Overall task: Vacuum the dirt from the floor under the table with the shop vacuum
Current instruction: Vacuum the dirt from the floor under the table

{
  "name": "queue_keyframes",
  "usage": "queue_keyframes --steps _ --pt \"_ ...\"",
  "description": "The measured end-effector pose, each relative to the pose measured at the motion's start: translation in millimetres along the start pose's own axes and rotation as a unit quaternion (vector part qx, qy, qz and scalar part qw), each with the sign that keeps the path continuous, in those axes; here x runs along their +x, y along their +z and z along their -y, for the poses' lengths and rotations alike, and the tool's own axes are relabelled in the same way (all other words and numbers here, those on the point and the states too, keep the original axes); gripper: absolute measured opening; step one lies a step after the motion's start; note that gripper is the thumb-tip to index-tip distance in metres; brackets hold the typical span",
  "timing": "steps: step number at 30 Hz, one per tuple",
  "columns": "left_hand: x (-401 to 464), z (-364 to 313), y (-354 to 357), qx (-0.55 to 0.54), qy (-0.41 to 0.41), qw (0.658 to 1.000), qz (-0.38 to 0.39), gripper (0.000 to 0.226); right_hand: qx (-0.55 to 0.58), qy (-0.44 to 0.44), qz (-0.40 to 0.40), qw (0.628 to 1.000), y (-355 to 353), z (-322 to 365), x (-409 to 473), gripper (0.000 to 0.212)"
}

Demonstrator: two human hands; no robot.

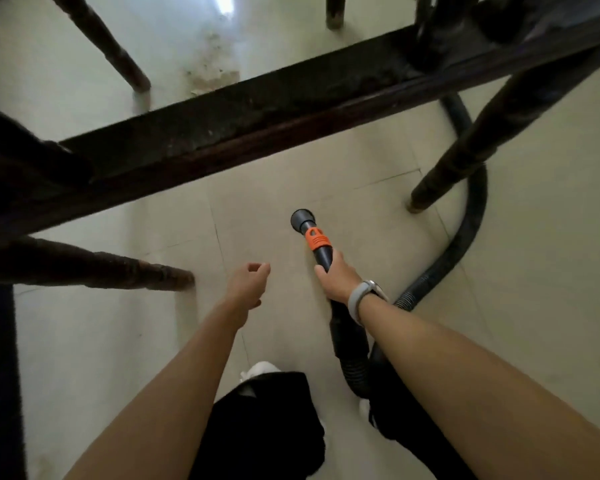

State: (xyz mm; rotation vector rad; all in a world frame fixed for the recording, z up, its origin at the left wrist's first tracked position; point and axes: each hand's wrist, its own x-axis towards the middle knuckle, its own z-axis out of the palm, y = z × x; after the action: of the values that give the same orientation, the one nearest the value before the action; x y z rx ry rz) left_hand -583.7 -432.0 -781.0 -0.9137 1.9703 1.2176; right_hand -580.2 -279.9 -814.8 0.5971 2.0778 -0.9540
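Right hand point(336, 277) grips black plastic vacuum wand point(323, 252) behind its orange collar, round nozzle ahead near floor | left hand point(248, 282) loosely curled, empty | I judge wand light, rigid; ribbed black hose point(465, 233) trailing behind, flexible, draggy.

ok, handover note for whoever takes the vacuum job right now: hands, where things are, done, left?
Right hand grips the vacuum hose just behind the orange collar; nozzle points at the floor in front of the table rail.
Left hand is free, loosely curled, holding nothing.
Hose loops right, round a table leg.
Dirt patch lies beyond the rail, still unvacuumed.
Left: reach the nozzle under the rail and clean it.
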Motion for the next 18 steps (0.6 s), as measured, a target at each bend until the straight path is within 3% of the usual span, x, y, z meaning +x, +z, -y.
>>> queue_keyframes --steps 6,12,14,18 --pt "-96 -38 24 -0.018 -0.019 0.999 0.047 0.028 -0.107 -0.051 0.016 0.993 -80 -3 -79 0.050" --pt "-206 -79 52 0.002 -0.062 0.993 0.101 0.021 -0.237 -0.053 0.035 0.969 -156 -50 -194 0.042" --pt "-240 -95 63 0.016 -0.082 0.988 0.133 0.012 -0.250 -0.050 0.024 0.967 -182 -63 -233 0.040" --pt "-301 -134 95 0.032 -0.102 0.978 0.179 0.016 -0.244 -0.062 -0.011 0.968 -233 -77 -296 0.038"
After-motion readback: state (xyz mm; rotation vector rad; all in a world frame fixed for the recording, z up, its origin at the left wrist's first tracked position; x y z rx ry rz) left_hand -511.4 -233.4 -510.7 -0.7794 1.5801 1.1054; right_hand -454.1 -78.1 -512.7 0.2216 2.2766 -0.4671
